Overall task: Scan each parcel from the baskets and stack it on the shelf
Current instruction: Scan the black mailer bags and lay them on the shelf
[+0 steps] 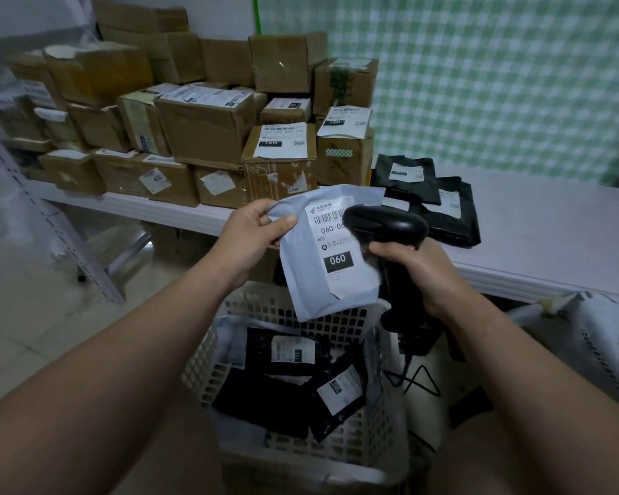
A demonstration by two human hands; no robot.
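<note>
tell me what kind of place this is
Likely a parcel pickup or sorting room: labelled cardboard boxes stacked on a white shelf, a basket of mailer bags, and a barcode scanner held over a grey parcel.

One head-worn wide-angle view looks forward and down, close over the basket [251, 305], toward the shelf [536, 223] beyond.

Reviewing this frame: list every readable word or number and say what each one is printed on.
"060": black block on the label of the grey parcel in the left hand.
"060-0", rest hidden by the scanner: same label.
"A05": same label.
"122": label of a black parcel in the basket.
"060": label of a second black parcel there.
Labels on the cardboard boxes and other print: too blurred.
</note>
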